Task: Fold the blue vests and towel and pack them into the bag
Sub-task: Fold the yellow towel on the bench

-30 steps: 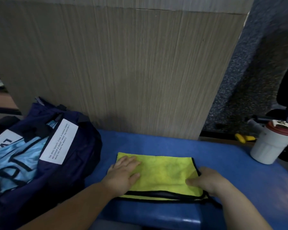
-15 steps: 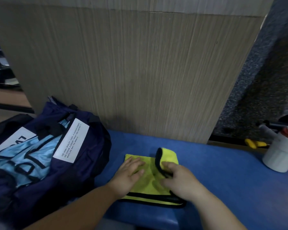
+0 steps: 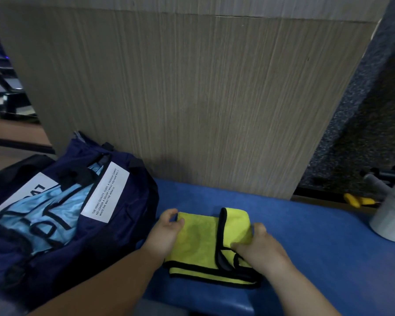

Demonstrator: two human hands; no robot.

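Observation:
A yellow towel (image 3: 198, 242) with black trim lies folded on the blue bench (image 3: 317, 247). Its right part is doubled over to the left, with the black edge standing up across the middle. My left hand (image 3: 167, 229) pinches the towel's far left corner between thumb and fingers. My right hand (image 3: 258, 245) grips the folded right side. To the left sits the open navy bag (image 3: 114, 226), with light blue vests (image 3: 43, 215) lying inside it.
A wood-grain panel (image 3: 192, 99) rises right behind the bench. A white jug with a red lid (image 3: 391, 215) stands at the bench's right end, and a yellow item (image 3: 357, 200) lies behind it. White labels show on the bag.
The towel's right half was folded over to the left by my right hand. My left hand went from pressing flat to pinching the far left corner.

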